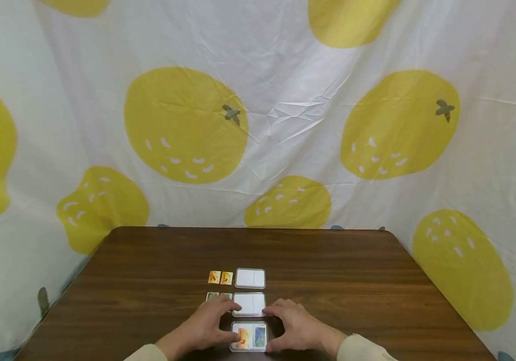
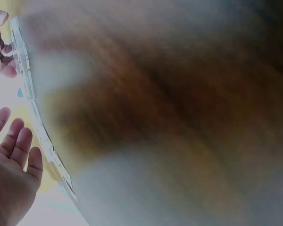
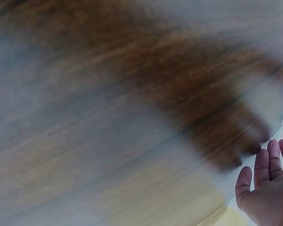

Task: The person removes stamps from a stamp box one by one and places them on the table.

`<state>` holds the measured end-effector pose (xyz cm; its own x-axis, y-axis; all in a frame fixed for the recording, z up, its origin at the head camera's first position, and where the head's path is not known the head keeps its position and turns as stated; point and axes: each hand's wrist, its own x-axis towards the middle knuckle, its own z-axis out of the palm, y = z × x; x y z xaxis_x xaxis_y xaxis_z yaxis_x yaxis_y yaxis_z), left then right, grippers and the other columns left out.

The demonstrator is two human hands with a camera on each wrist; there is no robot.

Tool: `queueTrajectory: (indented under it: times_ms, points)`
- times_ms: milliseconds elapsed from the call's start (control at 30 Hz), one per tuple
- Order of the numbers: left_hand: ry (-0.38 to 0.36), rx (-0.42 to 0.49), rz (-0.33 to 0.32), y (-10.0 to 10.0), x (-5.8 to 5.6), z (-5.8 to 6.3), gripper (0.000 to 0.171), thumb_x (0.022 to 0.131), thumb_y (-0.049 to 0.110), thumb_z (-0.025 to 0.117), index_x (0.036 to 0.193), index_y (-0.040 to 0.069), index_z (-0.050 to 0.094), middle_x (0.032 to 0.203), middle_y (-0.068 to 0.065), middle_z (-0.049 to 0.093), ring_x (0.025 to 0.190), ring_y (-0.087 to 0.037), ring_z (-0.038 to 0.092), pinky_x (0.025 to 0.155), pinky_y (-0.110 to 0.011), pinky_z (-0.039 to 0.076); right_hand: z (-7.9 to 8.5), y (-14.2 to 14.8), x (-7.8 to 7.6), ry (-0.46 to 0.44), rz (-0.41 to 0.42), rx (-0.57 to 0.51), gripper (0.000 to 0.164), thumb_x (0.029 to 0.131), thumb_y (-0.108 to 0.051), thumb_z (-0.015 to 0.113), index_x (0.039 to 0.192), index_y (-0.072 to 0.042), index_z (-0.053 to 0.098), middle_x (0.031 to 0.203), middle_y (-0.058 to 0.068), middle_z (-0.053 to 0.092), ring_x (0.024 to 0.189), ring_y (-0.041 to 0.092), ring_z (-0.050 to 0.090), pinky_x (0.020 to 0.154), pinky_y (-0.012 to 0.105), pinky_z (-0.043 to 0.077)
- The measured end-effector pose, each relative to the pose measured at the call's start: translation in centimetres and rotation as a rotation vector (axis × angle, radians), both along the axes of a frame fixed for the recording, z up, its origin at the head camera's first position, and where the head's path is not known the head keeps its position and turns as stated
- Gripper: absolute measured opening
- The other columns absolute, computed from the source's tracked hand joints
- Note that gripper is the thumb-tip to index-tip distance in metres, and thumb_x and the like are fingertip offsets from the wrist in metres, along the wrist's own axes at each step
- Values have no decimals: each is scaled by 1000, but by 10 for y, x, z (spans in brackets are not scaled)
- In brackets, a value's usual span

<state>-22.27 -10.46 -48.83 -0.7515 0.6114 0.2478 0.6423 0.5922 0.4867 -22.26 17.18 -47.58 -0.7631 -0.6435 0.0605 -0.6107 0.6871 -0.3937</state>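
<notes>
Three flat clear-rimmed cases with white inserts lie in a column on the table. The nearest case point(image 1: 248, 337) holds a small orange picture card and a blue one. My left hand point(image 1: 205, 323) is at its left side, thumb over the left edge, index fingertip at the middle case point(image 1: 249, 305). My right hand point(image 1: 297, 326) lies to the right, thumb by the nearest case's right edge, index fingertip by the middle case's lower right corner. In the wrist views the fingers look extended and loosely bent. Two green picture cards point(image 1: 213, 296) are partly hidden behind my left hand.
The far case point(image 1: 250, 278) has a plain white insert. Two orange picture cards point(image 1: 220, 278) lie to its left. All of this is on a dark wooden table point(image 1: 352, 281), with a lemon-patterned cloth point(image 1: 285, 125) hanging behind and beside it.
</notes>
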Motion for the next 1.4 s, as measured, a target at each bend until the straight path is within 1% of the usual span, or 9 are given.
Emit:
queueTrajectory:
  times_ms: [133, 267, 367, 533, 700, 800, 900, 1167, 1400]
  points:
    - [29, -38, -25, 1, 1, 1, 55, 76, 47, 81, 115, 11, 68, 107, 2, 59, 100, -14, 53, 88, -39, 45, 0, -1, 1, 4, 4, 10, 71, 72, -54, 81, 128, -13, 63, 119, -6, 58, 111, 15, 52, 95, 45, 41]
    - [-1, -73, -33, 1, 2, 1, 54, 76, 48, 82, 115, 13, 69, 108, 4, 58, 101, -12, 52, 89, -38, 44, -2, -1, 1, -7, 14, 16, 69, 74, -55, 80, 128, -15, 63, 120, -7, 57, 112, 14, 51, 95, 46, 42]
    - [3, -87, -36, 0, 3, 0, 55, 76, 48, 82, 116, 13, 70, 109, 4, 58, 102, -12, 52, 90, -39, 45, -2, -1, 2, -11, 19, 17, 66, 74, -55, 80, 126, -17, 64, 120, -9, 56, 111, 13, 50, 94, 45, 41]
    - [32, -113, -47, -1, 3, -1, 60, 74, 50, 82, 117, 10, 70, 107, 4, 58, 100, -11, 52, 87, -35, 45, -3, 0, 2, -27, 23, 27, 62, 75, -55, 79, 124, -19, 65, 120, -11, 55, 111, 11, 50, 95, 46, 41]
    - [67, -131, -69, 1, 2, 0, 60, 74, 51, 82, 116, 10, 71, 105, 5, 58, 98, -10, 52, 86, -32, 45, -4, -1, 1, -39, 26, 50, 63, 77, -58, 77, 126, -20, 64, 121, -12, 54, 112, 11, 49, 96, 48, 40]
    - [109, -133, -87, 2, 2, 0, 58, 73, 50, 82, 114, 11, 71, 102, 5, 57, 95, -9, 51, 83, -29, 45, -4, -1, 1, -25, 31, 55, 63, 77, -58, 77, 126, -20, 64, 121, -11, 54, 112, 11, 49, 95, 48, 41]
    - [129, -136, -94, 3, 3, 0, 57, 73, 49, 83, 113, 11, 71, 100, 6, 56, 93, -8, 50, 82, -28, 45, -4, -1, 2, -2, 37, 55, 63, 76, -57, 78, 125, -20, 65, 121, -10, 54, 111, 12, 49, 94, 47, 41]
    - [42, -191, -75, 5, 4, 3, 66, 72, 48, 84, 122, 9, 68, 105, 5, 55, 96, -7, 49, 85, -29, 44, -3, -3, 3, 1, 32, 65, 61, 76, -57, 78, 122, -20, 66, 120, -9, 55, 110, 12, 49, 93, 45, 42]
    - [41, -207, -63, 8, 6, 4, 65, 72, 51, 84, 119, 10, 68, 105, 6, 55, 96, -7, 49, 84, -29, 44, -4, -6, 4, 27, 26, 74, 60, 75, -55, 79, 120, -18, 66, 118, -8, 54, 108, 13, 49, 91, 42, 42]
